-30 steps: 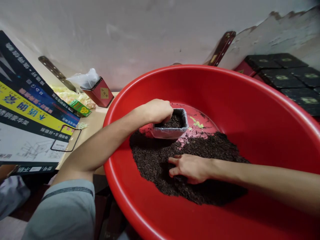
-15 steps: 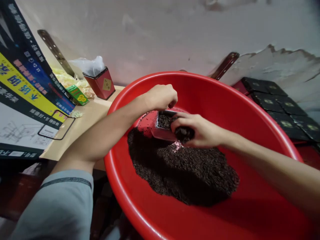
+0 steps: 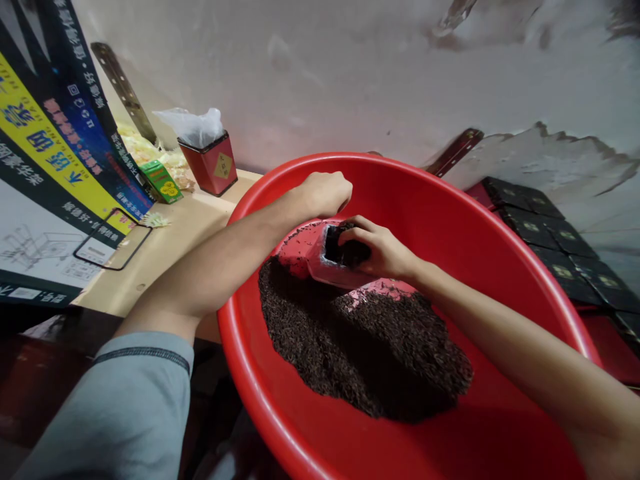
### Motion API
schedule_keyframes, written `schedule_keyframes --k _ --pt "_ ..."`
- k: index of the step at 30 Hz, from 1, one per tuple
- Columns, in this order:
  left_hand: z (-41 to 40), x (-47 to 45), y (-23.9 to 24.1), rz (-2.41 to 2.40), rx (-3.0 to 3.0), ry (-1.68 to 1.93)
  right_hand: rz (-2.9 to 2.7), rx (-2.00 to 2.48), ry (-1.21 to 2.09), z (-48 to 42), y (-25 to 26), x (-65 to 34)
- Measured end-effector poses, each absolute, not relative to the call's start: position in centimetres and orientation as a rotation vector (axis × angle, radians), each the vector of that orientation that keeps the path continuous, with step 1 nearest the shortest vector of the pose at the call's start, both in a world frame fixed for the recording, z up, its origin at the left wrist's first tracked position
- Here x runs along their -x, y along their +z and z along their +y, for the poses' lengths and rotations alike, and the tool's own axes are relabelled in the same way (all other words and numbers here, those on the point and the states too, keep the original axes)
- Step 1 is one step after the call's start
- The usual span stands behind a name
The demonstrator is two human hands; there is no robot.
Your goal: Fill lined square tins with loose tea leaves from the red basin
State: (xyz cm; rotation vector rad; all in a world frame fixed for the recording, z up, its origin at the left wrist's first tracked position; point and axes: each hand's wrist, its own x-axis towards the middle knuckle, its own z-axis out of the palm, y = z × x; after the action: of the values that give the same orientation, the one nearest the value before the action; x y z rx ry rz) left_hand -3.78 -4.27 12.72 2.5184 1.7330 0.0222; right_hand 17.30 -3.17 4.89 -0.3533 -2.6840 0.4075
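A large red basin (image 3: 500, 260) holds a heap of loose dark tea leaves (image 3: 415, 340). Within it, on the far side of the heap, stands a small open container (image 3: 333, 270) with a clear plastic lining. My right hand (image 3: 383, 247) is curled round a clump of the leaves at the container's mouth, its fingers partly inside. My left hand (image 3: 327, 193) is closed just above the container's far side; its fingertips are hidden, so what it grips cannot be seen.
On the wooden table (image 3: 185, 230) at left stand a red tin (image 3: 210, 163) with a plastic bag, a small green box (image 3: 163, 181) and a black wire handle. A large printed carton (image 3: 55, 167) leans there. Black boxes (image 3: 545, 227) are stacked at right behind the basin.
My right hand has moved left and slightly up with its leaves, from beside the container to over its opening. The left hand stays nearly in place. The view has shifted a little.
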Motion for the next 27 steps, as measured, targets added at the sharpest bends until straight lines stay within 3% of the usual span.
schedule_keyframes --k 14,27 --pt "-5.2 3.2 13.6 1.46 -2.495 -0.12 -2.508 0.4 0.44 -4.3 6.2 -18.8" --pt "-4.8 3.5 12.9 1.68 -2.59 -0.073 -2.385 0.514 0.379 -4.5 5.7 -15.4"
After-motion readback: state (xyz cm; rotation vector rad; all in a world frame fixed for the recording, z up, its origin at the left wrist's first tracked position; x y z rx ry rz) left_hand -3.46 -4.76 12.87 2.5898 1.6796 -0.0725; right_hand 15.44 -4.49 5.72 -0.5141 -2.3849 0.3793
